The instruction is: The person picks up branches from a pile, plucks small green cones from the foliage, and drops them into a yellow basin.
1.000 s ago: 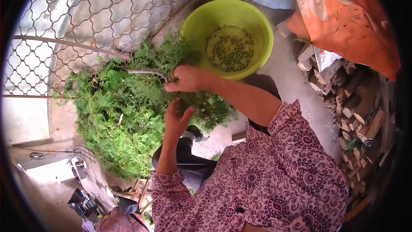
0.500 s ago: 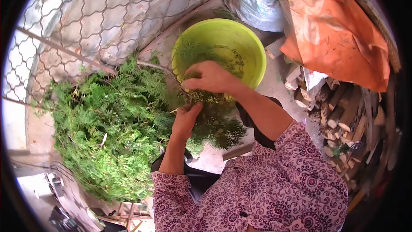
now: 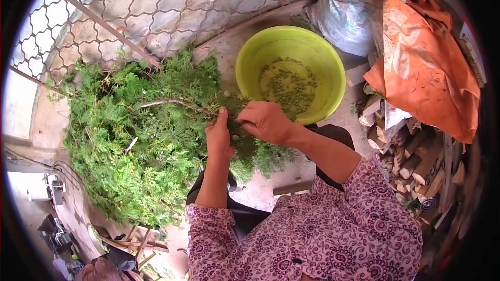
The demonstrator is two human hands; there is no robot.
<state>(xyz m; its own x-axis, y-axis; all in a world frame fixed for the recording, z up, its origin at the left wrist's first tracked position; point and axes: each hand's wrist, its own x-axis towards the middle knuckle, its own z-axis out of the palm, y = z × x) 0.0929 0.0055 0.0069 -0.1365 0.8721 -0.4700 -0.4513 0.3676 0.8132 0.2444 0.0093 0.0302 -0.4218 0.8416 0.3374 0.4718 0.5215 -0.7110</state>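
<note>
A leafy evergreen branch [image 3: 179, 102] with a bare brown stem runs across the front of the heap. My left hand [image 3: 219, 139] is closed around this branch, thumb pointing up. Just to its right, my right hand [image 3: 268, 122] has its fingers curled in against the greenery; whatever lies between the fingertips is hidden. Beyond the right hand stands a yellow-green plastic basin [image 3: 333, 54], with many small round green cones [image 3: 291, 89] spread over its bottom. More foliage from the branch hangs below both hands.
A large heap of cut evergreen branches [image 3: 130, 161] covers the floor at left. Wire mesh [image 3: 172, 8] leans along the wall behind. A white sack [image 3: 346, 18], an orange sheet [image 3: 422, 67] and stacked firewood [image 3: 411, 164] line the right side.
The branch has swung away from the basin, uncovering the cones inside. My right hand has moved down beside the branch. The whole view has shifted, with the basin now farther right.
</note>
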